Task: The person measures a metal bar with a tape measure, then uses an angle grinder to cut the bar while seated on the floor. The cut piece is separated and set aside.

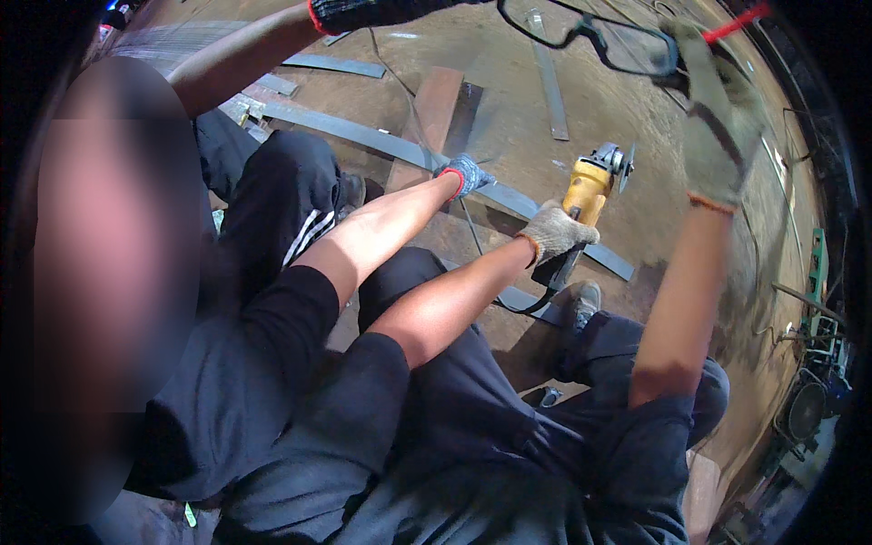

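My left hand (pixel 561 232), in a pale knitted glove, is closed around the body of a yellow angle grinder (pixel 589 189). The grinder's disc points away from me, above the floor. High at the right, my gloved right hand (pixel 722 136) is raised close to the camera, holding black-framed glasses (pixel 589 29) by one side. A red strip (pixel 738 22) sticks out beside its fingers. Below the grinder lies a long flat steel bar (pixel 363 134). A co-worker's blue-gloved hand (pixel 467 173) rests on that bar.
The co-worker crouches close at my left, with another dark-gloved hand (pixel 386 11) reaching across the top. More flat bars, including a steel strip (pixel 549 82), lie about on the brown floor. A rusty plate (pixel 431 118) sits under the long bar. Machinery (pixel 808 409) stands at the right edge.
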The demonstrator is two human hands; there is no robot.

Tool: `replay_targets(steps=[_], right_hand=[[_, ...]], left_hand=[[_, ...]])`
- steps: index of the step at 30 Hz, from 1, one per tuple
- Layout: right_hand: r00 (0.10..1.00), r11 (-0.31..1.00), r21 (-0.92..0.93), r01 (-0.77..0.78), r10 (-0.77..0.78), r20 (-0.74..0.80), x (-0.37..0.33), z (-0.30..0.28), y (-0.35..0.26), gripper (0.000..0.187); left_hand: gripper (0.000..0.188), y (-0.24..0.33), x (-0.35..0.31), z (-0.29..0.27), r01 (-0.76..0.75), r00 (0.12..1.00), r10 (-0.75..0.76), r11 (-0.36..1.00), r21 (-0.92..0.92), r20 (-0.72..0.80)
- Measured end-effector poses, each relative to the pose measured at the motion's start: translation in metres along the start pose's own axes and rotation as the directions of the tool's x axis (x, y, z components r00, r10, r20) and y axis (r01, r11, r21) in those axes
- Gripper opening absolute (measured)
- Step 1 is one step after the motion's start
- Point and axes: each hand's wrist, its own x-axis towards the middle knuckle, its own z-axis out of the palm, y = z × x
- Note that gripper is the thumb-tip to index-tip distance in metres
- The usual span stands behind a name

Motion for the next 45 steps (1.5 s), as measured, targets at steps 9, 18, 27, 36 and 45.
replay_targets(steps=[9, 18, 27, 36, 45], right_hand=[[0.982, 0.896, -0.402, -0.188, 0.167, -0.086, -0.057, -0.084, -0.095, 0.028], [0.978, 0.884, -0.422, 0.2, -0.151, 0.147, -0.117, -0.139, -0.122, 0.022], [0.938, 0.946, -0.235, 0.222, -0.142, 0.316, -0.129, -0.122, -0.136, 0.036], [0.954, 0.959, -0.202, 0.201, -0.144, 0.262, -0.152, -0.144, -0.121, 0.037], [0.974, 0.978, -0.129, 0.166, -0.142, 0.178, -0.147, -0.137, -0.1, 0.035]], left_hand=[[0.039, -0.001, 0.002, -0.004, -0.014, 1.0, 0.014, 1.0, -0.021, 0.027], [0.045, -0.027, 0.016, 0.008, -0.036, 0.997, 0.037, 0.999, -0.018, 0.065], [0.046, -0.017, -0.001, -0.024, 0.112, 0.993, -0.112, 0.994, 0.011, 0.022], [0.039, -0.03, 0.007, -0.007, 0.122, 0.99, -0.13, 0.985, 0.119, 0.059], [0.036, -0.039, 0.011, -0.02, 0.075, 0.996, -0.077, 0.995, 0.06, 0.042]])
